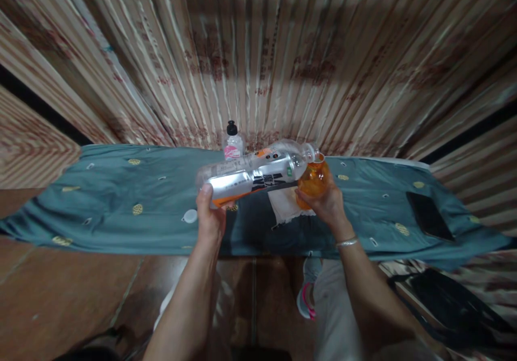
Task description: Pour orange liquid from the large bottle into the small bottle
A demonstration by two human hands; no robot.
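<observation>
My left hand (210, 215) grips the base end of a large clear plastic bottle (250, 175) with a silver and orange label. The bottle lies nearly level in the air, its neck pointing right. Its mouth meets the open top of an orange translucent bottle (313, 180), which my right hand (328, 202) holds around its side. Beneath the orange bottle, a white cloth (285, 205) lies on the table. A white round cap (190, 216) rests left of my left hand. Whether liquid is passing between the bottles cannot be made out.
A small clear bottle with a black top and pink label (233, 144) stands at the back of the green-clothed table (161, 188). A dark phone (428, 215) lies at the right. Striped curtains hang behind. A black bag (456, 302) sits below right.
</observation>
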